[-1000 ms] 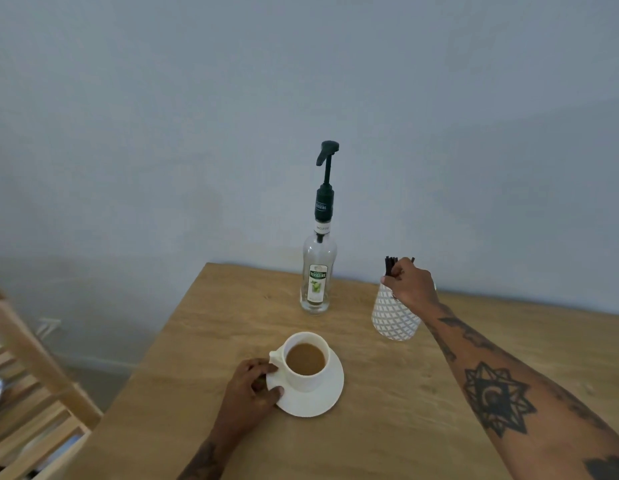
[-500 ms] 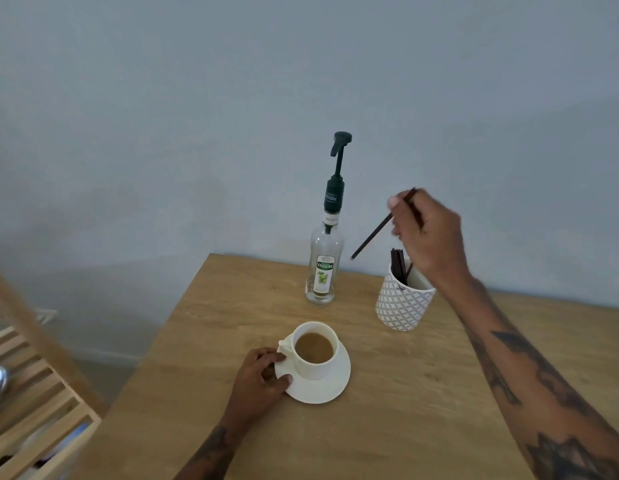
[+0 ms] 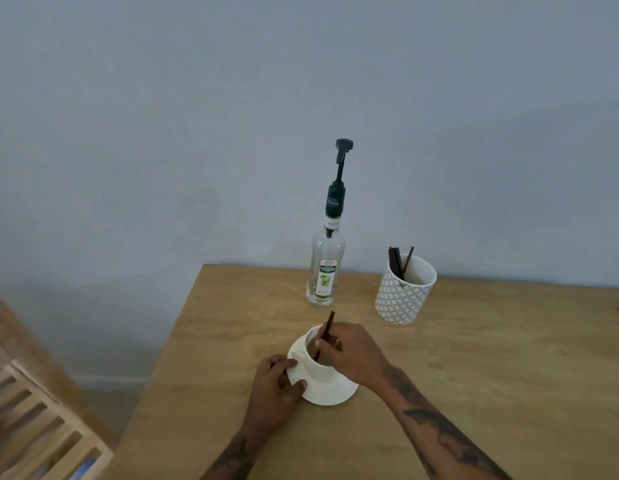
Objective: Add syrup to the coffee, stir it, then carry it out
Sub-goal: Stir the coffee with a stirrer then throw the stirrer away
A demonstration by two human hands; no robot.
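The coffee cup (image 3: pixel 316 362) is sitting on its white saucer (image 3: pixel 330 389) near the front-left part of the desk (image 3: pixel 474 375), and the dark stir stick (image 3: pixel 324 336) is dipping into it at a slant, its top end poking up past the rim. The right hand (image 3: pixel 353 351) is pinching that stick between closed fingertips and hanging right over the cup's mouth, so much of the coffee is hidden. The left hand (image 3: pixel 277 386) is curling narrow around the saucer's near-left edge and the cup's side, bracing it. Here's the danger: the cup looks fairly full, so a brisk swirl is likely slopping coffee over the rim onto the saucer. If the stick is levering against the wall, the cup may be skating on the saucer, and only that left-hand brace is stopping it. Behind, the syrup bottle (image 3: pixel 325 271) with its tall pump (image 3: pixel 342 154) is standing upright, well apart; the patterned holder (image 3: pixel 403 296) of spare sticks is just right of it. A wide elbow swing on lifting could be clipping either.
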